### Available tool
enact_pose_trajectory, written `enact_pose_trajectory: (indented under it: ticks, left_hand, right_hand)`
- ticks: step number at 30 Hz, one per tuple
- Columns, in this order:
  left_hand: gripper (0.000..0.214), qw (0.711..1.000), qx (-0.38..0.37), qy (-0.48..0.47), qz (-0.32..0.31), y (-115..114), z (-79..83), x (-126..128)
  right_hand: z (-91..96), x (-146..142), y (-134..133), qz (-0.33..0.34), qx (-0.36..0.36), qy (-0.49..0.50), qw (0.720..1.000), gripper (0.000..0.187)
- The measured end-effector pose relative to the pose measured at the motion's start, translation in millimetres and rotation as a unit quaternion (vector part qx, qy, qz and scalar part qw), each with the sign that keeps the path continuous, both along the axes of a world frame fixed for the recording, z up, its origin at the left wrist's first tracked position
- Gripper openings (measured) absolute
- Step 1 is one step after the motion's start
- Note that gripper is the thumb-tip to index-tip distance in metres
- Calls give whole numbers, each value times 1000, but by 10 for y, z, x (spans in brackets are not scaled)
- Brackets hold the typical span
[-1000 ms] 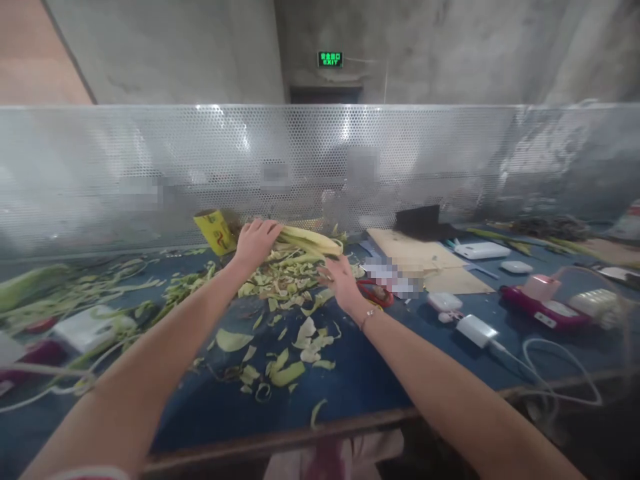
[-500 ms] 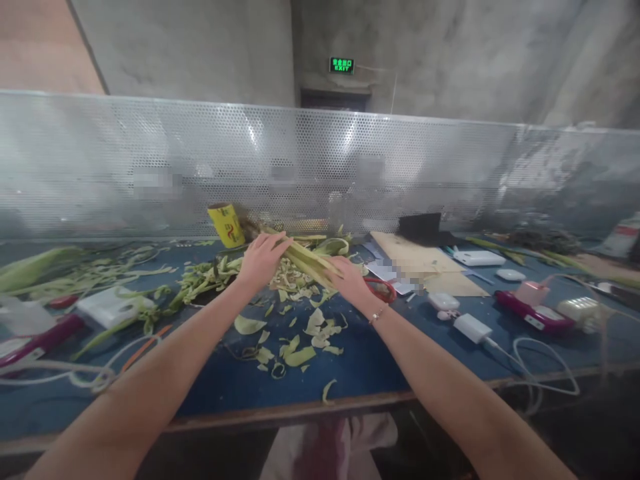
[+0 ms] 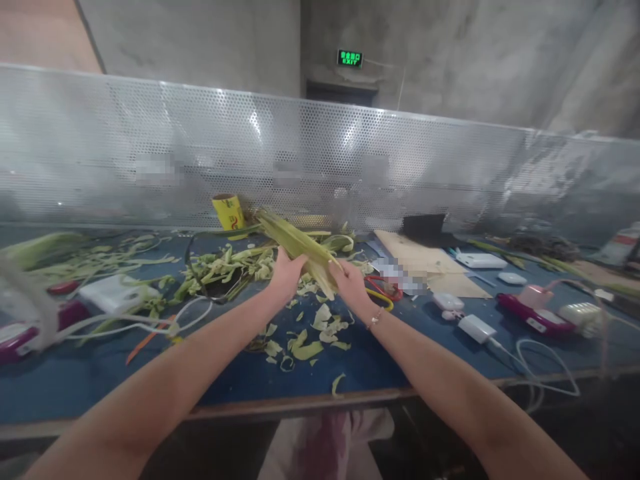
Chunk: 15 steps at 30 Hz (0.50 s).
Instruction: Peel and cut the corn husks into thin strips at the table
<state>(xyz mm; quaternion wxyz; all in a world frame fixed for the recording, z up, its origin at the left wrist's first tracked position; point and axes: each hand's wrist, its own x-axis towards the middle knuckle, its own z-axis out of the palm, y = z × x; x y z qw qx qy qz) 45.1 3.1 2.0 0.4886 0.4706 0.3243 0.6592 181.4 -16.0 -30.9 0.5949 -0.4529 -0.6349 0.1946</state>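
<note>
A long, ribbed, pale green stalk (image 3: 295, 241) slants across the middle, its far end pointing up and left toward the yellow can. My left hand (image 3: 287, 275) is closed around its left side near the lower part, thumb against the surface. My right hand (image 3: 347, 281) pinches the near end with bent fingers. Under and in front of both hands lie pale green peelings (image 3: 305, 348), scattered on the blue tabletop (image 3: 240, 383). A heap of green trimmings (image 3: 220, 270) sits left of my left hand.
A yellow can (image 3: 229, 215) stands against the perforated metal screen (image 3: 280, 147). At right are brown paper (image 3: 467, 283), a white charger (image 3: 477, 328) and a purple power strip (image 3: 533, 317). A white box (image 3: 117, 293) and looping white cables (image 3: 130, 323) lie at left.
My left hand has moved right and lower along the stalk, nearer my right hand. The stalk's far end has come into view, and a cable at left has shifted upward.
</note>
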Motion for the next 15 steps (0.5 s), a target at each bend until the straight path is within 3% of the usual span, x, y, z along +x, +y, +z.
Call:
enact_pose_trajectory:
  ticks: [6,15]
  left_hand:
    - [36,996,-33,19,-77,-65,111,-91]
    - [38,995,-10,16,-100,-26,129,-131]
  right_hand:
    - [-12,42,58,88,-73,232,966,41]
    - [64,89,72,162,-161,373,899,33]
